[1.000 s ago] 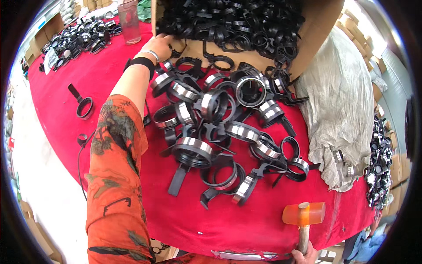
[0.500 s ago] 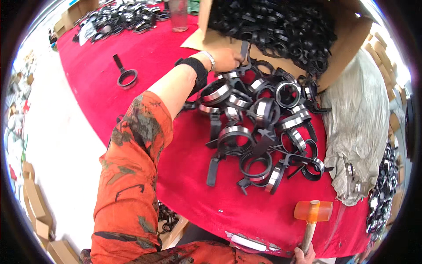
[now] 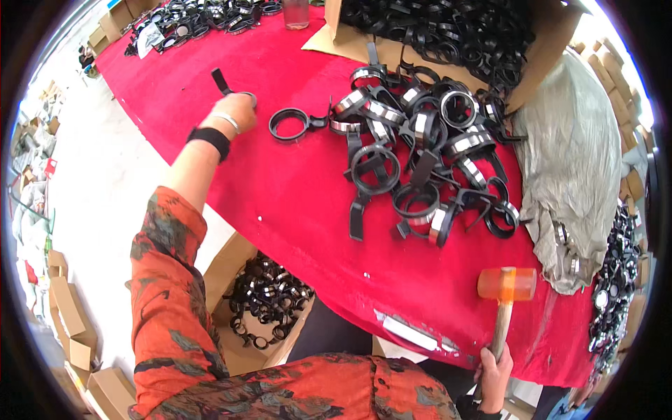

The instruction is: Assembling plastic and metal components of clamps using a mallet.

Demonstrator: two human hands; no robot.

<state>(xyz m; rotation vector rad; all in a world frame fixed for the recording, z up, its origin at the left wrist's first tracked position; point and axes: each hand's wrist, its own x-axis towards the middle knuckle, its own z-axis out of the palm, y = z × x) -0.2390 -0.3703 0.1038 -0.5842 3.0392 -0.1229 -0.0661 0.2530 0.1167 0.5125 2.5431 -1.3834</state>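
My left hand [image 3: 236,112] is closed over the near edge of a black ring with a flat tab [image 3: 221,81], on the left part of the red-covered table; my fingertips are partly hidden. Beside it, to the right, lies another black ring [image 3: 288,124] with its tab pointing toward the pile. A heap of black rings with shiny metal bands and tabs [image 3: 420,133] covers the table's middle. At the front right, my right hand [image 3: 494,371] grips the wooden handle of a mallet [image 3: 505,285] with an orange, see-through head.
An open cardboard box [image 3: 329,40] full of black rings stands at the back. A grey sack [image 3: 570,161] lies at the right. Another ring pile [image 3: 203,21] and a clear cup [image 3: 296,15] are far left. Below the table edge stands a carton [image 3: 231,269] with more rings.
My left hand has moved from the pile leftward to the lone ring. Another ring now lies apart, left of the pile. The mallet stays in my right hand, and the view has shifted.
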